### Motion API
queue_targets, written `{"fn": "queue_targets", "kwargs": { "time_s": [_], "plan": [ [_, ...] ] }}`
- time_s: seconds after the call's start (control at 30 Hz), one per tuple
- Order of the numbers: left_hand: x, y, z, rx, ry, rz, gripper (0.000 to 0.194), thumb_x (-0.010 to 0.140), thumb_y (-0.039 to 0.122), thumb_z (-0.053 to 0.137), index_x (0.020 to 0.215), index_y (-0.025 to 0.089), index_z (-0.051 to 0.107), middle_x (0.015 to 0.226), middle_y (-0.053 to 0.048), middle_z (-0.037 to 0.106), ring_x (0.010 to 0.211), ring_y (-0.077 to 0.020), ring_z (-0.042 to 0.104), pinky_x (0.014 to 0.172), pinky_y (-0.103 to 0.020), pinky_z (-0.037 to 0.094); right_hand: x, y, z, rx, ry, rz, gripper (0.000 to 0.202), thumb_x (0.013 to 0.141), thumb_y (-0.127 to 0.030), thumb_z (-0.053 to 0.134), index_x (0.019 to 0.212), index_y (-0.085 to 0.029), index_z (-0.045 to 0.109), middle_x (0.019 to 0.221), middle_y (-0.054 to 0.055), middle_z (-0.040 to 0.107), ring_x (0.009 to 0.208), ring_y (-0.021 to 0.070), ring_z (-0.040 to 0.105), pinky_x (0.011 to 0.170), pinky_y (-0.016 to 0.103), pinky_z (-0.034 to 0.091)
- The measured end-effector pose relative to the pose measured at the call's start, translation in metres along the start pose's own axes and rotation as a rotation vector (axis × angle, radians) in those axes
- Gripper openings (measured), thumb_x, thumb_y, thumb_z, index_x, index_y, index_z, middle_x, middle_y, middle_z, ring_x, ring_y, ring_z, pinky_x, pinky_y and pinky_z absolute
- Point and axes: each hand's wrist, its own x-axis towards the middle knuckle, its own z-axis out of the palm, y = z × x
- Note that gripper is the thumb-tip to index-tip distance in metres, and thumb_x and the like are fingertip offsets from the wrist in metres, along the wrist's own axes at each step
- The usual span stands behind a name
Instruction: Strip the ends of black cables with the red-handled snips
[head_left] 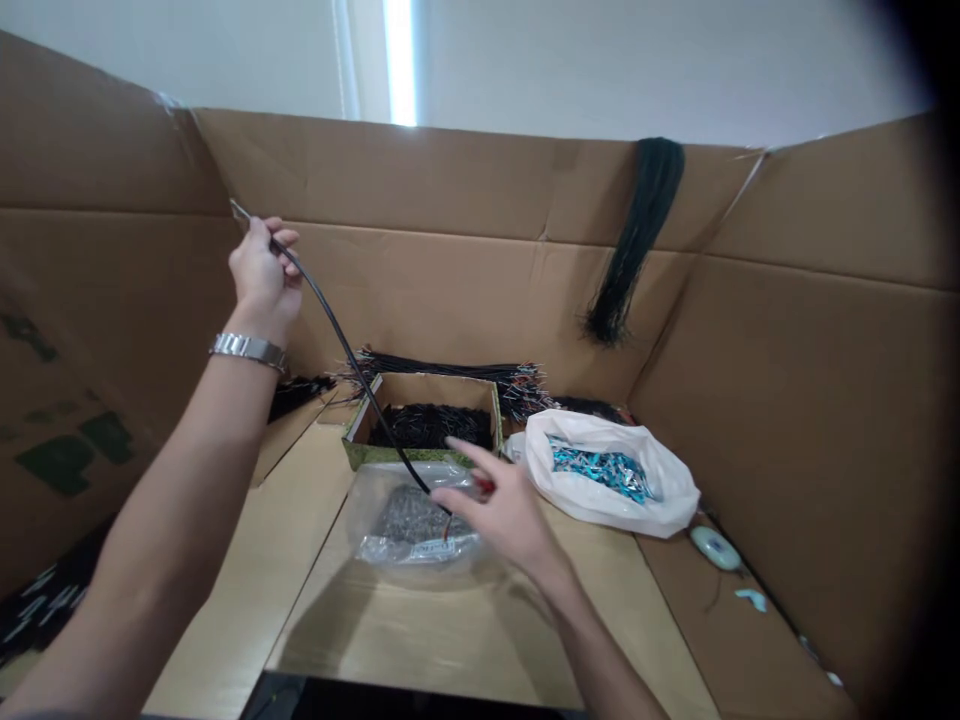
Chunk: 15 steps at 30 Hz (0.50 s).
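Note:
My left hand, with a metal-banded watch on the wrist, is raised at the upper left. It grips a black cable near its top end, where a pale tip sticks out past the fingers. The cable slants down to the right, its lower end showing thin coloured wires. Beside that end is my right hand, index finger stretched out and thumb tip at the cable. Something small and red shows under its curled fingers; its kind is hidden. Beneath lies a clear plastic bag of small greyish pieces.
A green-edged box holds short black pieces, with bundled black cables behind it. To the right sits a white bag of blue pieces. Dark strands hang over the cardboard wall. A pale oval object lies at right.

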Motion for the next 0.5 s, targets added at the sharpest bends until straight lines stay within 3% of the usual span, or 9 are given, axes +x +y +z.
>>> {"fn": "queue_targets", "kwargs": {
  "time_s": [0.07,0.13,0.27,0.3,0.33,0.4,0.5],
  "plan": [
    [-0.004,-0.003,-0.001,0.012,0.035,0.023,0.024,0.101,0.036,0.059,0.106,0.013,0.063,0.089,-0.002,0.065,0.065,-0.0121,0.061,0.057,-0.025,0.053,0.011,-0.016,0.015,-0.070,-0.014,-0.062,0.025,0.090,-0.044,0.067,0.101,-0.024,0.078,0.069,0.000,0.071,0.062,0.0163,0.063,0.059,0.025,0.045],
    [-0.008,-0.001,-0.007,0.043,0.051,0.053,0.025,0.101,0.036,0.060,0.111,0.013,0.063,0.097,-0.005,0.067,0.074,-0.0149,0.065,0.064,-0.029,0.057,0.028,-0.018,0.013,-0.158,0.012,-0.083,0.021,0.094,-0.034,0.064,0.084,-0.021,0.076,0.071,0.002,0.072,0.066,0.0169,0.066,0.065,0.028,0.048],
    [-0.019,0.002,-0.025,0.198,0.046,0.112,0.029,0.101,0.035,0.059,0.120,0.014,0.061,0.108,-0.008,0.067,0.082,-0.0172,0.068,0.070,-0.033,0.059,0.097,-0.002,-0.036,-0.307,0.136,-0.021,0.022,0.100,-0.035,0.060,0.103,-0.016,0.068,0.099,0.005,0.071,0.086,0.0180,0.068,0.080,0.038,0.057],
    [-0.023,0.000,-0.029,0.265,0.025,0.101,0.029,0.101,0.033,0.059,0.122,0.013,0.060,0.112,-0.009,0.067,0.086,-0.0176,0.068,0.072,-0.035,0.059,0.119,0.002,-0.052,-0.329,0.148,-0.015,0.024,0.103,-0.035,0.054,0.108,-0.016,0.067,0.108,0.007,0.070,0.093,0.0188,0.068,0.084,0.039,0.056],
    [-0.029,-0.004,-0.032,0.346,-0.004,0.073,0.030,0.101,0.033,0.060,0.123,0.013,0.060,0.114,-0.009,0.066,0.088,-0.0186,0.068,0.075,-0.036,0.059,0.140,0.006,-0.067,-0.345,0.148,-0.025,0.035,0.109,-0.030,0.037,0.117,-0.011,0.064,0.117,0.010,0.066,0.105,0.0203,0.066,0.091,0.042,0.052],
    [-0.044,-0.012,-0.038,0.535,-0.093,-0.015,0.030,0.100,0.033,0.062,0.123,0.014,0.061,0.116,-0.009,0.066,0.094,-0.0214,0.068,0.079,-0.039,0.060,0.173,0.014,-0.086,-0.360,0.150,-0.011,0.034,0.103,-0.036,0.053,0.126,-0.013,0.061,0.126,0.010,0.062,0.107,0.0230,0.065,0.092,0.045,0.054],
    [-0.077,-0.020,-0.048,0.816,-0.276,-0.119,0.031,0.098,0.033,0.064,0.122,0.014,0.063,0.120,-0.009,0.066,0.100,-0.0256,0.068,0.084,-0.043,0.059,0.179,0.032,-0.088,-0.358,0.115,0.013,0.033,0.102,-0.035,0.054,0.126,-0.014,0.061,0.126,0.010,0.063,0.107,0.0233,0.065,0.091,0.045,0.055]
  ]
}}
